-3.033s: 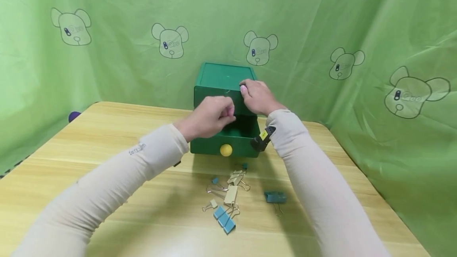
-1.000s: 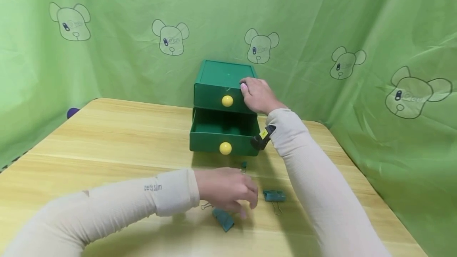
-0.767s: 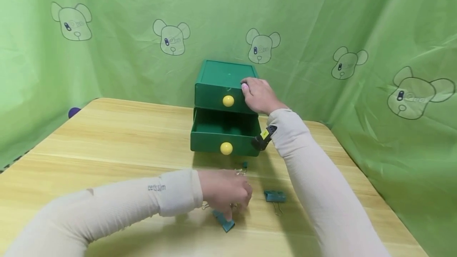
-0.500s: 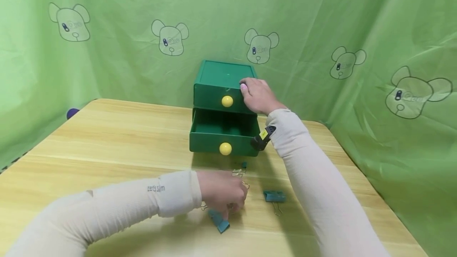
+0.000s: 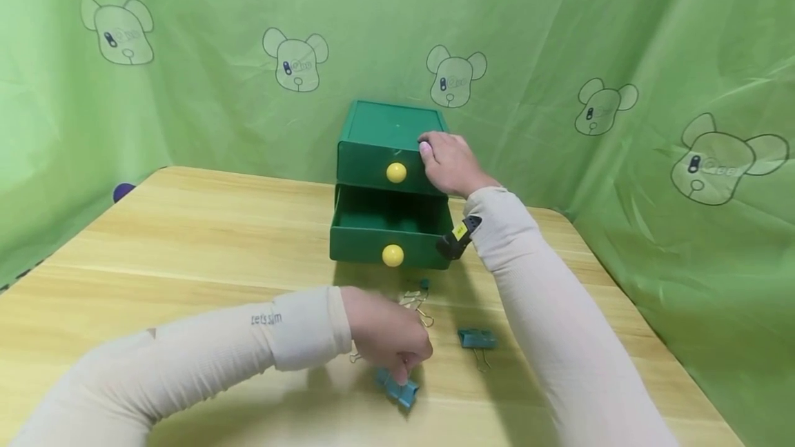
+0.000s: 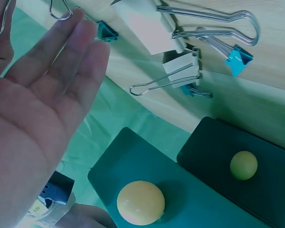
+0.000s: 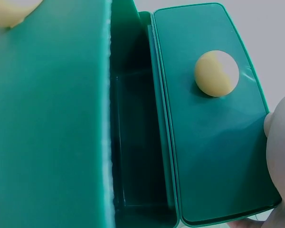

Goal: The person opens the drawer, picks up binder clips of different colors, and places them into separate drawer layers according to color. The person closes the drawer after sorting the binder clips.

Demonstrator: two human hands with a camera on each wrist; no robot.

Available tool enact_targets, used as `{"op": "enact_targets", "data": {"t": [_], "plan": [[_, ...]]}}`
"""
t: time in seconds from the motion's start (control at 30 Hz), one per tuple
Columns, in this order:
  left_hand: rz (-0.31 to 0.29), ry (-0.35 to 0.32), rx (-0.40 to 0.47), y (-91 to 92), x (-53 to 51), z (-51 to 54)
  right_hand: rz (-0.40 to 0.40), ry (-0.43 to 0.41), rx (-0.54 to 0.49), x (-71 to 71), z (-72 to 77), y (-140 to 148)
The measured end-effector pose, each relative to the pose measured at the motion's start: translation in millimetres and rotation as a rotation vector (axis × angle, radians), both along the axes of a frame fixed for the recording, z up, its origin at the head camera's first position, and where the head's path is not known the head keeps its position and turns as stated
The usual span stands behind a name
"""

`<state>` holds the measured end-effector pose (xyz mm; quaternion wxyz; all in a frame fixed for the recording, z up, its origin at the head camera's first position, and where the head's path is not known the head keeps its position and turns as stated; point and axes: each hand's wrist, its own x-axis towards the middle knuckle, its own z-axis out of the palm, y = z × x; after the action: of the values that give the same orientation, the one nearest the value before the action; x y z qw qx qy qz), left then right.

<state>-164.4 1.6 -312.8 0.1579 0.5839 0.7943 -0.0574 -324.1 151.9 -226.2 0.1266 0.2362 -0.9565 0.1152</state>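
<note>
My left hand [image 5: 391,333] reaches down to the tabletop, thumb and fingers pinching a blue binder clip [image 5: 399,390]. In the left wrist view, wire handles [image 6: 61,18] show at the fingertips, but the clip's body is out of that frame. My right hand [image 5: 453,164] grips the upper right edge of a green two-drawer box [image 5: 394,123], thumb on the front. The lower drawer [image 5: 360,243] is pulled out and the upper one closed; each has a yellow knob. Cream binder clips [image 5: 410,297] lie just beyond my left hand, which partly hides the group.
A teal binder clip [image 5: 477,339] lies to the right on the wooden table [image 5: 248,240]. A small blue clip [image 5: 425,283] sits in front of the drawer. Green curtains [image 5: 373,5] with bear-head outlines stand behind and beside the table.
My left hand has come down from above the lower drawer to the clips. The blue clip under it has shifted and turned slightly. My right hand stays on the box.
</note>
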Motion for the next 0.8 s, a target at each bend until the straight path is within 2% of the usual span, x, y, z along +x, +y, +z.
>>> {"op": "enact_targets", "data": {"t": [0.2,0.43,0.67,0.8], "plan": [[-0.021,-0.007,0.010,0.3,-0.4,4.4,0.003,0.000,0.006,-1.1,0.7,1],[0.023,-0.054,0.064,-0.3,-3.7,5.9,0.001,0.007,0.000,-0.6,0.0,1],[-0.016,-0.052,0.106,0.1,-8.1,6.7,-0.002,0.003,0.007,0.8,-0.4,0],[-0.010,-0.056,0.147,-0.5,-11.1,7.9,0.001,0.008,0.003,1.1,-0.5,0]]}}
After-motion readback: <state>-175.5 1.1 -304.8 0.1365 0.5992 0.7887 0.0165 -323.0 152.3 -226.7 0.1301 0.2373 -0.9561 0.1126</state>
